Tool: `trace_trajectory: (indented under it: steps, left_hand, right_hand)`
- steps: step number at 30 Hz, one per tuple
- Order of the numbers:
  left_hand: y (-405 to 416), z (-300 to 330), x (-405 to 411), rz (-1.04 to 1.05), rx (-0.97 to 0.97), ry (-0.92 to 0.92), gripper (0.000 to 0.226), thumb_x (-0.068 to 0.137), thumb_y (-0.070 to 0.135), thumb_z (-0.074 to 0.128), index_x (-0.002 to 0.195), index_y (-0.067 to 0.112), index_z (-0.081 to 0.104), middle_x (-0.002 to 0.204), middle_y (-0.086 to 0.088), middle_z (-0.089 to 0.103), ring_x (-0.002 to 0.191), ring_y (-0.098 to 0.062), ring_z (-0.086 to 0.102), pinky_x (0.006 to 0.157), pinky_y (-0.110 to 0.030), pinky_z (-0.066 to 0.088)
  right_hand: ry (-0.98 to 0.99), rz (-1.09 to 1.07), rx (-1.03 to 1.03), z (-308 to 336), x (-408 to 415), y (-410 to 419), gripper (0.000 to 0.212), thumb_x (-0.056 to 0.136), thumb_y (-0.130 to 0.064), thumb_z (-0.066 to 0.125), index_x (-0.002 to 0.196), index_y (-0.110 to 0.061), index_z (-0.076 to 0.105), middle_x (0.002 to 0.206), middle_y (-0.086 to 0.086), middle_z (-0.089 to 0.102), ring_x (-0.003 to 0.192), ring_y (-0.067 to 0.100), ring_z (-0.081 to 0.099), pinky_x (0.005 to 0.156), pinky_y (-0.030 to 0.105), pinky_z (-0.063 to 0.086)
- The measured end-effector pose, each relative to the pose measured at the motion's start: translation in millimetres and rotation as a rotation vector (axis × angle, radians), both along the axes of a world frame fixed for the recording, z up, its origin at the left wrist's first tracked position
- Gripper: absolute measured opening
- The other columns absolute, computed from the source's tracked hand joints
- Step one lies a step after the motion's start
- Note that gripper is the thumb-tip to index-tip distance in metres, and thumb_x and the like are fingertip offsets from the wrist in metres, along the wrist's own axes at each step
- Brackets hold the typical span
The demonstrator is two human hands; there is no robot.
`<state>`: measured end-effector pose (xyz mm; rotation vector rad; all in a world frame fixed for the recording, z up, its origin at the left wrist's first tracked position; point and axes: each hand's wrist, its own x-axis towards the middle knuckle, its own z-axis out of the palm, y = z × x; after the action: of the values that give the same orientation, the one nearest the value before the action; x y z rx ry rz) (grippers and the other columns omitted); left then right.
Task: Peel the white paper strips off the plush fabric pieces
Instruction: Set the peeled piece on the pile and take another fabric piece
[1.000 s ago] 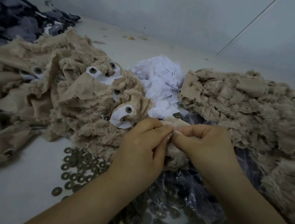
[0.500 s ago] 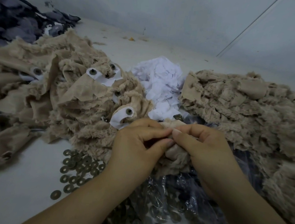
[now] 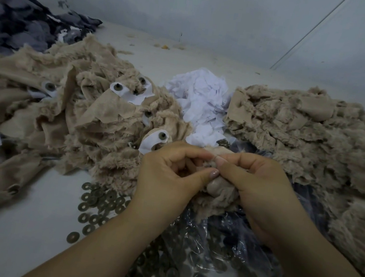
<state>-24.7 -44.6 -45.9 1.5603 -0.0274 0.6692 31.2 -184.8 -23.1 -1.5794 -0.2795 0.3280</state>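
You've got a small beige plush fabric piece (image 3: 219, 188) bunched up between both hands, right in the middle of the view and just above the clear plastic bag of dark metal washers (image 3: 220, 256). It's so crumpled that I honestly can't tell which way its long axis runs; the furry edge hangs down toward you and the smooth backing faces up by your thumbs. Your left hand (image 3: 168, 173) has its fingers curled in, thumb and forefinger pinching the top of the piece, and your right hand (image 3: 256, 183) is pinching the same spot from the other side, fingertips nearly touching. Whether there's a white strip between them is hidden by your fingers.

Just beyond your left knuckles sits a white paper strip with a dark round stud (image 3: 157, 141), on the near edge of the big heap of beige plush pieces on the left (image 3: 66, 107). More white strips with studs (image 3: 130, 92) show higher up that heap. A second heap of beige plush (image 3: 309, 134) fills the right side, close to your right wrist. Between the two heaps, past your hands, is a pile of crumpled white paper scraps (image 3: 202, 99).

Loose dark washers (image 3: 96, 206) are scattered near your left forearm, with bare room left of them on the pale grey table surface (image 3: 7, 232). Dark grey patterned fabric (image 3: 20, 19) lies at the far left corner, against a plain pale wall (image 3: 214, 12).
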Motion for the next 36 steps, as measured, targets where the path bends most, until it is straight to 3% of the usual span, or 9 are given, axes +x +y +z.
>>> trace_trajectory:
  steps: [7, 11, 16, 20, 23, 28, 30, 33, 36]
  left_hand:
    - [0.7, 2.0, 0.4, -0.02, 0.076, 0.04, 0.022, 0.066, 0.015, 0.083, 0.086, 0.02, 0.077, 0.086, -0.001, 0.069, 0.077, -0.032, 0.064, 0.067, -0.052, 0.056]
    - [2.8, 1.8, -0.4, -0.046, 0.091, 0.098, 0.02, 0.067, 0.017, 0.086, 0.083, 0.02, 0.074, 0.079, -0.005, 0.069, 0.073, -0.035, 0.063, 0.064, -0.052, 0.057]
    - [2.5, 2.6, -2.7, -0.093, 0.222, 0.122, 0.016, 0.077, 0.017, 0.083, 0.082, 0.018, 0.067, 0.066, -0.006, 0.064, 0.051, -0.018, 0.055, 0.045, -0.026, 0.047]
    - [-1.4, 7.9, -11.3, -0.097, 0.272, 0.069, 0.016, 0.077, 0.017, 0.082, 0.082, 0.018, 0.067, 0.065, -0.002, 0.065, 0.053, -0.022, 0.059, 0.046, -0.025, 0.048]
    - [-4.8, 16.4, -20.7, -0.216, 0.428, 0.065, 0.016, 0.075, 0.021, 0.083, 0.082, 0.02, 0.069, 0.07, 0.003, 0.066, 0.057, -0.018, 0.061, 0.05, -0.031, 0.053]
    - [-8.9, 23.2, -32.1, -0.599, 1.104, 0.316, 0.019, 0.079, 0.03, 0.079, 0.075, 0.031, 0.061, 0.065, 0.018, 0.056, 0.061, -0.001, 0.054, 0.052, -0.016, 0.042]
    - [-12.1, 22.0, -38.0, -0.662, 1.245, 0.381, 0.021, 0.079, 0.035, 0.077, 0.074, 0.035, 0.056, 0.066, 0.029, 0.052, 0.061, 0.004, 0.051, 0.05, -0.012, 0.035]
    - [-16.7, 23.1, -43.6, -0.711, 1.283, 0.408, 0.019, 0.078, 0.038, 0.078, 0.077, 0.034, 0.06, 0.062, 0.026, 0.052, 0.06, 0.005, 0.05, 0.049, -0.012, 0.032]
    - [-26.8, 24.4, -42.4, -0.785, 1.162, 0.365, 0.013, 0.079, 0.036, 0.079, 0.085, 0.033, 0.068, 0.06, 0.017, 0.05, 0.057, -0.004, 0.051, 0.05, -0.02, 0.039]
  right_hand:
    - [0.037, 0.022, 0.005, 2.3, 1.1, -2.1, 0.016, 0.089, -0.014, 0.071, 0.075, -0.011, 0.077, 0.08, 0.015, 0.077, 0.076, 0.026, 0.076, 0.064, 0.03, 0.059]
    - [0.076, 0.069, -0.019, 5.2, 3.9, -5.8, 0.01, 0.086, -0.011, 0.073, 0.078, -0.01, 0.079, 0.083, 0.018, 0.077, 0.077, 0.03, 0.075, 0.067, 0.033, 0.059]
    - [-0.016, 0.05, -0.12, 8.9, 4.9, -8.5, 0.006, 0.083, -0.008, 0.076, 0.078, -0.011, 0.079, 0.078, 0.014, 0.077, 0.075, 0.027, 0.076, 0.068, 0.033, 0.06]
    - [-0.081, -0.024, -0.163, 15.8, 3.0, -11.0, 0.009, 0.083, -0.006, 0.077, 0.075, -0.01, 0.077, 0.072, 0.006, 0.077, 0.068, 0.02, 0.075, 0.062, 0.029, 0.06]
    - [-0.188, -0.114, -0.254, 20.2, 6.3, -18.9, 0.017, 0.082, -0.011, 0.079, 0.068, -0.019, 0.075, 0.066, -0.006, 0.075, 0.063, 0.005, 0.071, 0.062, 0.022, 0.059]
    - [-0.219, -0.185, -0.278, 22.1, 4.8, -41.5, 0.013, 0.084, -0.011, 0.077, 0.073, -0.017, 0.075, 0.062, -0.001, 0.073, 0.057, 0.013, 0.067, 0.058, 0.024, 0.057]
    - [-0.223, -0.212, -0.292, 21.4, 3.2, -49.2, 0.014, 0.085, -0.012, 0.077, 0.072, -0.018, 0.074, 0.057, -0.002, 0.07, 0.052, 0.014, 0.06, 0.052, 0.023, 0.051]
    - [-0.236, -0.223, -0.303, 21.3, 2.6, -54.2, 0.015, 0.085, -0.016, 0.077, 0.071, -0.018, 0.074, 0.056, 0.005, 0.065, 0.049, 0.016, 0.051, 0.047, 0.024, 0.043]
    - [-0.255, -0.231, -0.314, 19.8, 4.2, -53.6, 0.016, 0.085, -0.017, 0.078, 0.07, -0.018, 0.074, 0.05, 0.0, 0.062, 0.041, 0.011, 0.047, 0.041, 0.017, 0.039]
